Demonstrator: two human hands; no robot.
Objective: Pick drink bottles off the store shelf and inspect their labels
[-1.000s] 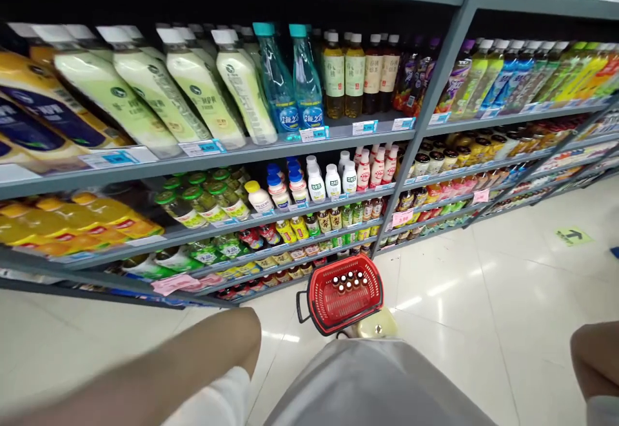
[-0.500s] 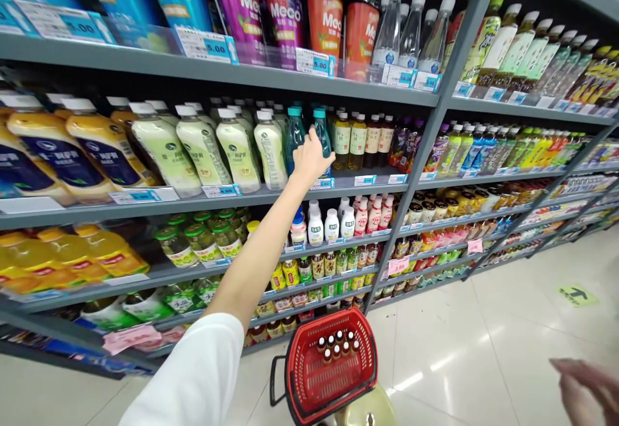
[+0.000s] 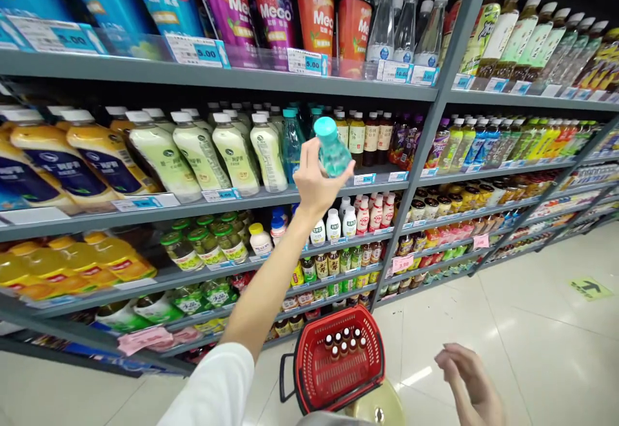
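Note:
My left hand [image 3: 316, 178] is wrapped around a teal-capped bottle [image 3: 333, 147] of see-through blue-green plastic. It is held tilted, cap toward me, in front of the middle shelf. Another teal bottle [image 3: 292, 142] stands on that shelf just left of my hand, beside a row of pale green bottles [image 3: 236, 155]. My right hand [image 3: 469, 381] hangs over the floor at the lower right, fingers curved and apart from the thumb, with nothing in it. Below my left arm is a red basket [image 3: 302, 374] holding several small dark bottles with white caps [image 3: 345, 342].
Grey shelving [image 3: 213, 78] full of drinks runs across the view and away to the right. A grey upright [image 3: 423, 136] divides its bays. The basket sits beside a yellowish round object [image 3: 380, 406]. A green arrow sticker [image 3: 590, 288] marks the tiled floor.
My left hand has drawn the teal bottle off the shelf toward me and tilted it. My right hand has come further into view, moving left.

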